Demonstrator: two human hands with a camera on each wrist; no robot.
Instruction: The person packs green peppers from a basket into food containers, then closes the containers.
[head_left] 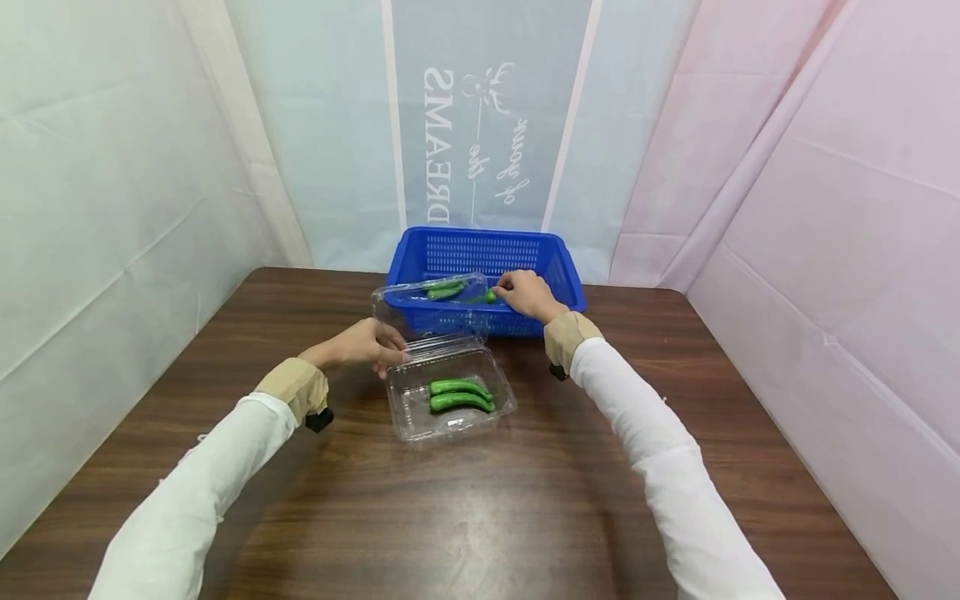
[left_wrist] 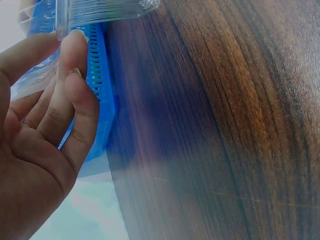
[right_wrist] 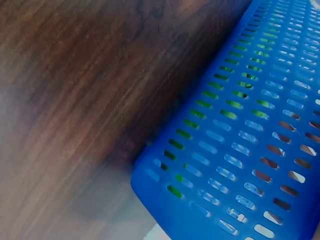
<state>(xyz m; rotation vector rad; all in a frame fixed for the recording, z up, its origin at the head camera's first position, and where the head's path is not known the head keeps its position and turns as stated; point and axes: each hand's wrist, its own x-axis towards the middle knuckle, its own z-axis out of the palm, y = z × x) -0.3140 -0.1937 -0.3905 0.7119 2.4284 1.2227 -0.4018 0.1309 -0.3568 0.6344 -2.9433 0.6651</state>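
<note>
You've got a dark wood-grain worktop (head_left: 675,467), soft glare (head_left: 472,550) near your side. Facing you: pale blue backdrop (head_left: 322,125), white stripes (head_left: 395,108), white DREAMS lettering (head_left: 438,112). Whitish creased sheet (head_left: 97,208) on your left, pinkish drape (head_left: 840,208) right.

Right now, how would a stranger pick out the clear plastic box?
On the brown wooden table, find the blue basket. On its near side sits a clear box with its lid open and two green peppers inside. Unlike the hole-patterned basket, it is see-through all over.
</note>
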